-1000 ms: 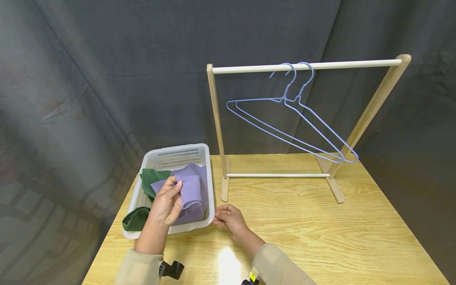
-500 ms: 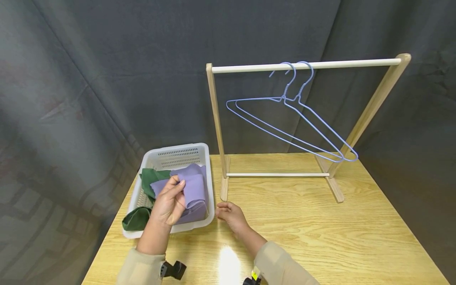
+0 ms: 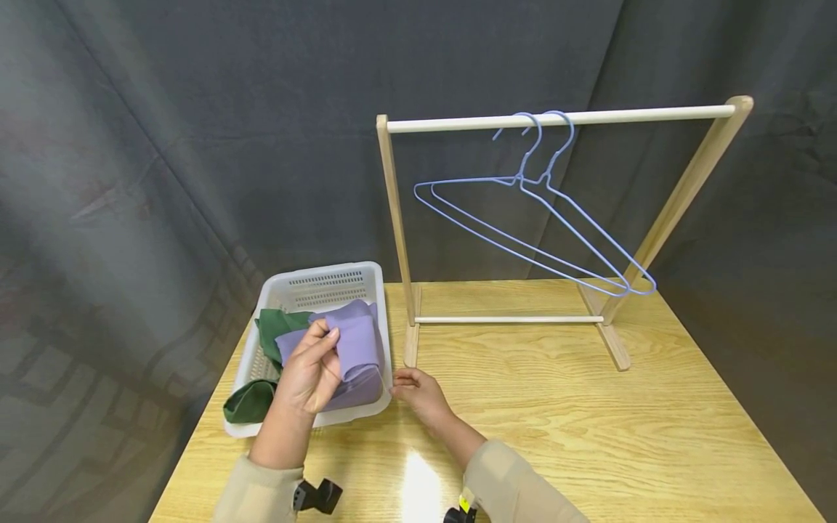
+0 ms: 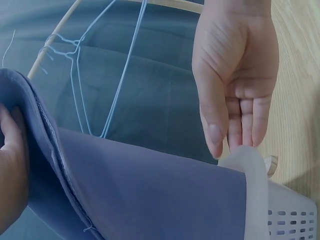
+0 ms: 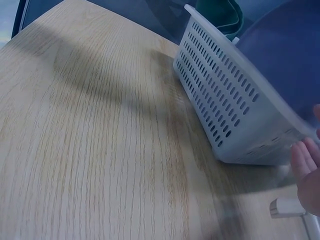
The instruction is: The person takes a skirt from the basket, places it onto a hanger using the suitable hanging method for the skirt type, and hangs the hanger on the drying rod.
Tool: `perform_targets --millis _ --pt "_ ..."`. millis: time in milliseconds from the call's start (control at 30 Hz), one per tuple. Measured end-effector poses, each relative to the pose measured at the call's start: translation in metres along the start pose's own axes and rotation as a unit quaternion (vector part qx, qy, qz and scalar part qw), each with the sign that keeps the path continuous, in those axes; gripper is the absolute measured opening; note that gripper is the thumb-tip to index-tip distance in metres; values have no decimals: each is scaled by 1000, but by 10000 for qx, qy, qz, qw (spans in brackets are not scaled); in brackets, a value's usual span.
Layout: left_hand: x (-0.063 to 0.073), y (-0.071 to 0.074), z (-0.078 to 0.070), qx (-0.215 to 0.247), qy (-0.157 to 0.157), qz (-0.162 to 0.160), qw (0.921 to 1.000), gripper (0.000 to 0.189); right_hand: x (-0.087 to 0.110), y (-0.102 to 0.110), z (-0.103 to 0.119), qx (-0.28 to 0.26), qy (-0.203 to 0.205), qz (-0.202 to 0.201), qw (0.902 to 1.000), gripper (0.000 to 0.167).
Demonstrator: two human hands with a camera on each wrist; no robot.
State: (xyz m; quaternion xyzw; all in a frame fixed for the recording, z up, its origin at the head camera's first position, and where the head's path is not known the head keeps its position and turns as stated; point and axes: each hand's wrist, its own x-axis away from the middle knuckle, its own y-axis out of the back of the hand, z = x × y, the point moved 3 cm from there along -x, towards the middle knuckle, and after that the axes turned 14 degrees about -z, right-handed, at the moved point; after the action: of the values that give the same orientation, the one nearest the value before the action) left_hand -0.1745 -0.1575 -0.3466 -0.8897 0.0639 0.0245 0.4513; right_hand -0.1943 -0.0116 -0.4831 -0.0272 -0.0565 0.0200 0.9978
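My left hand [image 3: 307,374] pinches a piece of purple cloth [image 3: 358,345] between thumb and fingers, lifting part of it above the white plastic basket [image 3: 353,415]. In the left wrist view, a seamed edge of the purple cloth [image 4: 155,190] stands up near the thumb. More purple fabric lies below in the basket. By the basket's front right corner is my right hand [image 3: 423,398], its fingers fairly straight and close to the rim; nothing shows in its grasp. Whether the fingertips touch the rim is hard to tell. Green cloth [image 3: 281,330] lies at the basket's left side.
A wooden rack [image 3: 400,225] with a white top rail [image 3: 458,125] stands behind and right of the basket. Two blue wire hangers [image 3: 523,250] hang from it. A second green bundle [image 3: 251,402] sticks over the basket's front left rim. Wood-grain table [image 3: 556,421] extends rightward.
My left hand has shifted slightly right with the purple cloth. The right hand moved a little away from the basket corner, then back toward it. Rack and hangers stay put.
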Motion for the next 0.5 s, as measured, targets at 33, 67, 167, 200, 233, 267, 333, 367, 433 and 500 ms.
perform_targets --millis 33,67,167,200,233,267,333,367,433,500 --pt "0 0 0 38 -7 21 10000 30 0 -1 0 -11 30 11 10000 35" --pt "0 -1 0 83 -16 40 10000 31 0 -1 1 -15 36 19 10000 35" --pt "1 -3 -1 213 -49 133 9997 33 0 -3 2 58 71 21 10000 35" --pt "1 -4 -1 264 -60 169 9995 33 0 -4 2 104 92 3 9999 35" --pt "2 -4 -1 318 -69 204 9993 34 0 -6 3 186 83 -20 9998 35" --pt "2 -5 -1 354 -82 231 9991 34 0 -7 3 285 110 -56 9995 35" --pt "3 -5 0 432 -101 278 9986 35 -1 -10 4 539 213 -134 9982 36" --pt "3 -6 0 455 -114 288 9985 35 -2 -11 5 640 256 -176 9975 36" --pt "3 -6 1 476 -128 296 9983 35 -2 -14 5 876 395 -241 9951 36" --pt "4 -6 1 506 -129 283 9982 35 -2 -15 6 1068 471 -285 9928 37"
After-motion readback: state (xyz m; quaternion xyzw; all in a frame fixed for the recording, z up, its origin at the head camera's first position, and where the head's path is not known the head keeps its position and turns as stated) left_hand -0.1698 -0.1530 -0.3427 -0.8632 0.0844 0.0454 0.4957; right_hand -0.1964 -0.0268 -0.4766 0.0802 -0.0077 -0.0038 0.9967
